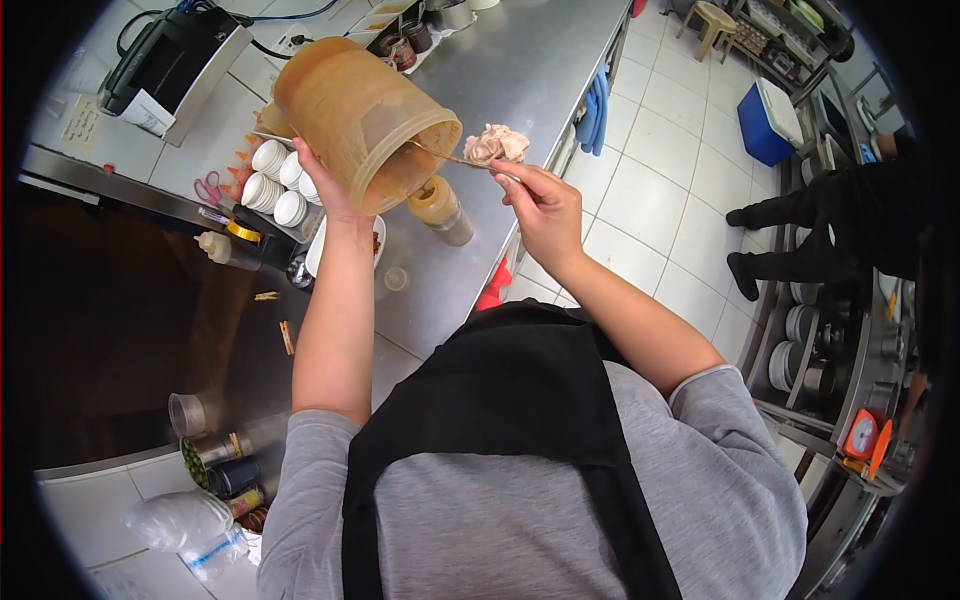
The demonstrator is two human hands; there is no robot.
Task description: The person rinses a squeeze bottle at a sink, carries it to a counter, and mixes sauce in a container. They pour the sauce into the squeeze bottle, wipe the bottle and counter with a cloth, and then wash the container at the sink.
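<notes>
My left hand [328, 182] supports a large, cloudy plastic tub [345, 100] from below. The tub is tipped on its side, mouth toward the right, with brownish-orange residue smeared on its walls. In my right hand [545, 208] a thin-handled metal spoon [450, 157] is pinched, its far end reaching into the tub's mouth; the bowl of it is hidden. Just below the mouth a squeeze bottle [440, 208] stands on the steel counter [520, 65], with tan sauce at its top. A crumpled pinkish cloth or paper [497, 144] lies beyond my right fingers.
Stacked white cups [290, 208], a white dish [318, 250] and a small clear cup [397, 279] sit left of the bottle. Wooden clothespins [287, 337] lie nearer. A person in black [850, 225] stands at shelves on the right, near a blue cooler [770, 120].
</notes>
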